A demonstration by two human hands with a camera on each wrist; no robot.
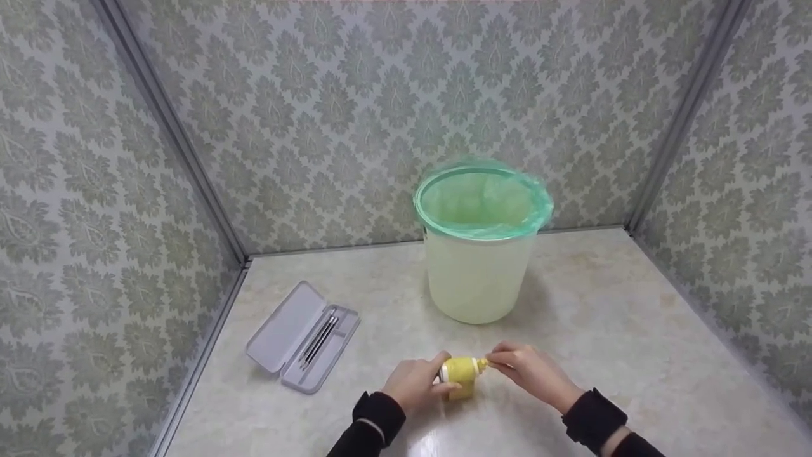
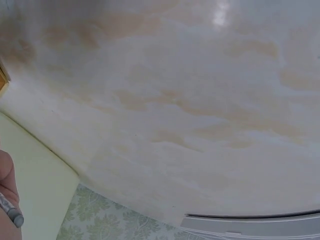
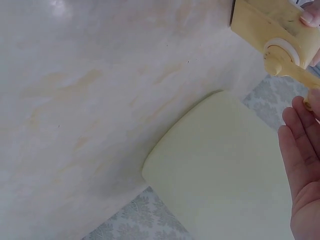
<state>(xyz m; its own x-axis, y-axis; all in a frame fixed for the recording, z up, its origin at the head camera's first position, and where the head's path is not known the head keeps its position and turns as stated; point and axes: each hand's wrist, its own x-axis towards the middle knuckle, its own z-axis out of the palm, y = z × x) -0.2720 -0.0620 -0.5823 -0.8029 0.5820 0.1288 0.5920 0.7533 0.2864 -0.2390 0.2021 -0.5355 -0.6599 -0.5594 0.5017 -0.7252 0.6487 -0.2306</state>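
Note:
A yellow hand-crank pencil sharpener (image 1: 461, 370) is held just above or on the table, in front of the bin. My left hand (image 1: 412, 382) grips its left end, thumb on the near side. In the left wrist view, a grey rod like a pencil's end (image 2: 17, 218) pokes out by the left hand (image 2: 7, 182); its other end is hidden. My right hand (image 1: 530, 370) pinches the crank's knob. The right wrist view shows the crank arm (image 3: 300, 75) reaching from the sharpener's body (image 3: 252, 25) to the right hand (image 3: 305, 165).
A pale bin (image 1: 479, 279) with a green liner (image 1: 539, 209) stands behind the hands. To the left lies an open grey pencil case (image 1: 282, 330) holding several pencils (image 1: 320, 343). Patterned walls (image 1: 380, 95) border the marbled table (image 1: 609, 304).

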